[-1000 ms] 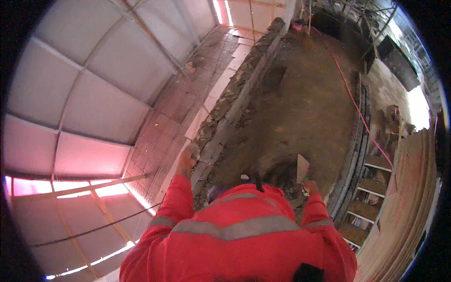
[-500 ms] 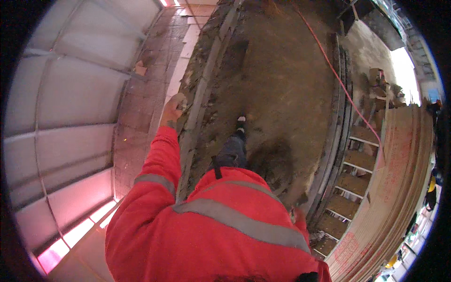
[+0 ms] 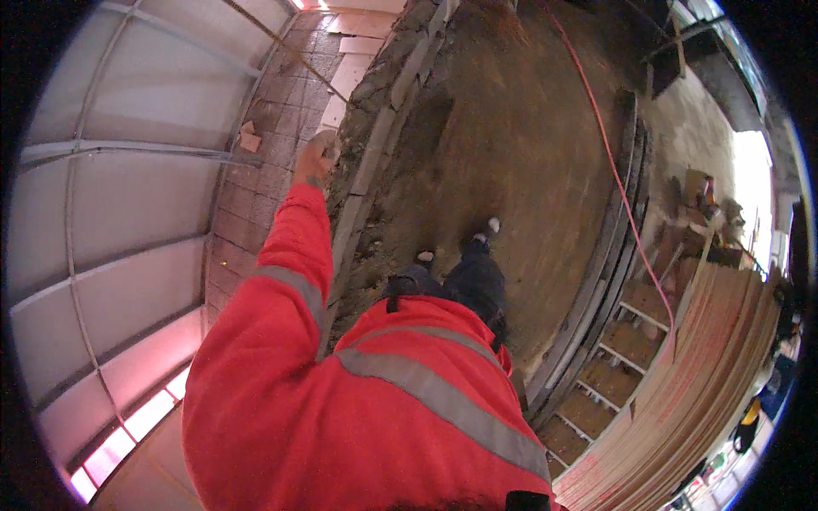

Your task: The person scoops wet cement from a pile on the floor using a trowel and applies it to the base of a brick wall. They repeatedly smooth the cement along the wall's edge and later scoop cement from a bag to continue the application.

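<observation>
Fingers of our left hand (image 3: 313, 158) curl loosely against the top edge of the low grey block wall (image 3: 375, 145); whether they clasp anything we cannot tell. Right hand hidden behind our red high-visibility jacket (image 3: 375, 417). Brown trodden earth floor (image 3: 511, 170) lies open between wall edge and stacked timber boards (image 3: 707, 375); an orange cable (image 3: 609, 162) crosses it.

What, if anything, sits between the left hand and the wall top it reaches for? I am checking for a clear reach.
Nothing visible: the left hand is already at the rough top edge of the block wall. The right hand is out of view.
</observation>
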Demonstrator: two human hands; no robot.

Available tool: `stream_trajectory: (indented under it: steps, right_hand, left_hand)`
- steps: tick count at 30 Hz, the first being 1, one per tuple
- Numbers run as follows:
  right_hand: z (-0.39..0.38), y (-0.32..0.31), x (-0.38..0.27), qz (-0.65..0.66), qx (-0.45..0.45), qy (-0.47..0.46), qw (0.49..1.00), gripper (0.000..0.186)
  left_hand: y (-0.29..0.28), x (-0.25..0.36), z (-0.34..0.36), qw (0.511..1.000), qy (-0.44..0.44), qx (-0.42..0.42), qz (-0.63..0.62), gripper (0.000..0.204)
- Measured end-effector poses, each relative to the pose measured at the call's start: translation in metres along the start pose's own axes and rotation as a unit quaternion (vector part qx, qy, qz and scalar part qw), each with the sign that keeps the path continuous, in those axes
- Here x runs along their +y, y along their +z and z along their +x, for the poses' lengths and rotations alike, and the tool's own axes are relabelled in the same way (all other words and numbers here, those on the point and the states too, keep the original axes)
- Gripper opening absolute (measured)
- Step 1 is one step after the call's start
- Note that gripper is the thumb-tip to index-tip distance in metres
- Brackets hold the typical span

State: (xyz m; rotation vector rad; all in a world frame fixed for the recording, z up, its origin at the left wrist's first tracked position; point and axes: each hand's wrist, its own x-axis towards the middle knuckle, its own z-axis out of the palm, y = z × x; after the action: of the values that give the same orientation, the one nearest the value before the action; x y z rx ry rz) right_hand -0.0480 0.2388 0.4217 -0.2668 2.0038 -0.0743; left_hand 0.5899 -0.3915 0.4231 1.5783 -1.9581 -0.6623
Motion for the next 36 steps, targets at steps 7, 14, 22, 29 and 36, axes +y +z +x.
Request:
stream_trajectory:
  steps: [7, 14, 22, 29, 36]
  right_hand:
    - [0.106, -0.129, -0.136, -0.109, -0.017, -0.025, 0.994, 0.029]
    - [0.249, -0.284, -0.376, -0.333, 0.015, -0.018, 0.943, 0.029]
    - [0.276, -0.306, -0.602, -0.064, 0.015, -0.092, 0.994, 0.030]
    - [0.266, -0.358, -0.665, -0.245, 0.058, -0.102, 0.962, 0.026]
    - [0.237, -0.304, -0.758, -0.191, -0.044, 0.034, 0.980, 0.047]
  left_hand:
    - [0.043, 0.072, 0.122, 0.996, -0.070, 0.054, -0.019, 0.032]
    - [0.072, 0.023, 0.200, 0.952, -0.266, 0.143, -0.042, 0.023]
    - [0.084, -0.080, 0.232, 0.632, -0.417, 0.226, -0.613, 0.016]
    - [0.135, -0.090, 0.325, 0.665, -0.489, 0.285, -0.488, 0.017]
    - [0.159, -0.278, 0.276, 0.689, -0.538, 0.207, -0.439, 0.015]
